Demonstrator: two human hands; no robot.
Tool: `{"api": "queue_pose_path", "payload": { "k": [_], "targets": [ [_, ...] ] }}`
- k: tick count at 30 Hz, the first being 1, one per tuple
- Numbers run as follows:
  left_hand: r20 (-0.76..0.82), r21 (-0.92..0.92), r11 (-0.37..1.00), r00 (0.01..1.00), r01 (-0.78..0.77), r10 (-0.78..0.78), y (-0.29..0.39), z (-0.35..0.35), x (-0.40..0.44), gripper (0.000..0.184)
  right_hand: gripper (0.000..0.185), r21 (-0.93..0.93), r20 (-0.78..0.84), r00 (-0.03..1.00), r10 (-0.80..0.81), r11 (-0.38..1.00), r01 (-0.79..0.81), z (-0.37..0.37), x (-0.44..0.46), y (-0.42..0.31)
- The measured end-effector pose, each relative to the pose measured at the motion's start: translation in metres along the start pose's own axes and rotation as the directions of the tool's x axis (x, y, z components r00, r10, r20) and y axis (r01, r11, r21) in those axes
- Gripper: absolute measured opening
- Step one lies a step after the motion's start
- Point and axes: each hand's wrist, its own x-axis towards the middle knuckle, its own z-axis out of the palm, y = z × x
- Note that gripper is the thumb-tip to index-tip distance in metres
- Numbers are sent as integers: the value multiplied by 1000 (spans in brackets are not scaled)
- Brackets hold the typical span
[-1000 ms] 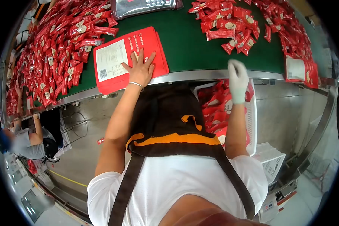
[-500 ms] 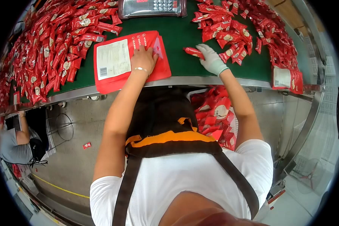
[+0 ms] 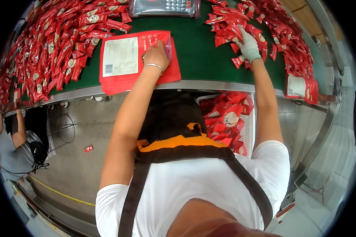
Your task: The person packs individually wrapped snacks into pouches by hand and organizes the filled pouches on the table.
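A stack of flat red pouches (image 3: 120, 81) with a cream label panel lies on the green table. My bare left hand (image 3: 157, 57), with a bracelet at the wrist, is closed on the right side of the top pouch, its fingers curled. A purple inner strip shows beside them. My right hand (image 3: 249, 44), in a white glove, reaches over a loose heap of small red packets (image 3: 229, 24). Its fingers are stretched and apart, touching packets at the heap's near side. Packets partly hide the fingertips.
A large pile of red packets (image 3: 51, 43) covers the left, another pile (image 3: 292, 47) the right. A digital scale (image 3: 164, 8) sits at the back. A filled red pouch (image 3: 302, 87) lies by the front edge. Below stands a white crate (image 3: 247, 128) of red pouches. Another person (image 3: 19, 146) is lower left.
My right hand has moved right and away from me to the heap; the packet it held no longer shows at the table's middle. My left hand's fingers have curled on the pouch.
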Motion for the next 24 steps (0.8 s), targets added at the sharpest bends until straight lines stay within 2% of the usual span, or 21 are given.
{"api": "queue_pose_path", "payload": {
  "k": [1, 2, 3, 4, 5, 6, 8, 10, 11, 14, 15, 18, 20, 22, 24],
  "targets": [
    [1, 0, 1000, 1000, 11, -11, -6, 2, -1, 51, 83, 284, -42, 999, -24, 958, 35, -12, -12, -22],
    [-46, -84, 996, 998, -35, 31, -12, 7, -3, 50, 84, 543, -84, 996, -36, 836, 76, -16, -25, -44],
    [-96, -165, 983, 993, -86, 71, -16, 11, -6, 50, 85, 645, -28, 994, -108, 758, 101, -14, -39, -64],
    [-91, -164, 983, 994, -78, 64, -18, 13, -8, 50, 86, 738, 18, 983, -181, 666, 109, -8, -48, -82],
    [-165, -229, 971, 986, -72, 35, -18, 14, -12, 48, 86, 642, -20, 965, -260, 736, 212, 12, -54, -97],
    [-236, -289, 955, 972, -72, 1, -18, 15, -16, 46, 83, 648, 27, 962, -272, 738, 191, 34, -60, -107],
    [-212, -276, 959, 977, -60, 0, -18, 12, -20, 48, 72, 554, 194, 980, -38, 829, -78, 30, -64, -119],
    [-189, -277, 960, 982, -49, -4, -20, 14, -24, 50, 60, 342, 76, 989, 125, 929, -143, 19, -70, -121],
    [-206, -263, 963, 979, -63, 8, -20, 15, -23, 48, 60, 339, 78, 989, 124, 930, -143, 17, -77, -121],
    [-223, -240, 968, 974, -78, 23, -22, 17, -21, 44, 50, 369, -263, 965, 27, 927, 74, 18, -94, -126],
    [-220, -226, 971, 975, -82, 31, -22, 18, -22, 43, 55, 267, -118, 991, -67, 959, 97, 34, -96, -125],
    [-230, -290, 955, 973, -65, -3, -23, 21, -22, 35, 69, 290, -37, 990, -137, 947, 141, 25, -120, -138],
    [-239, -306, 951, 971, -52, -24, -25, 26, -23, 33, 71, 331, -6, 991, -134, 935, 128, 28, -121, -129],
    [-451, -263, 943, 890, -206, 69, -31, 42, -16, 31, 68, 352, 12, 993, -115, 930, 103, 26, -113, -136],
    [-454, -333, 922, 891, -197, 26, -29, 47, -14, 30, 64, 642, -119, 977, -176, 738, 211, 9, -105, -168]
  ]
}}
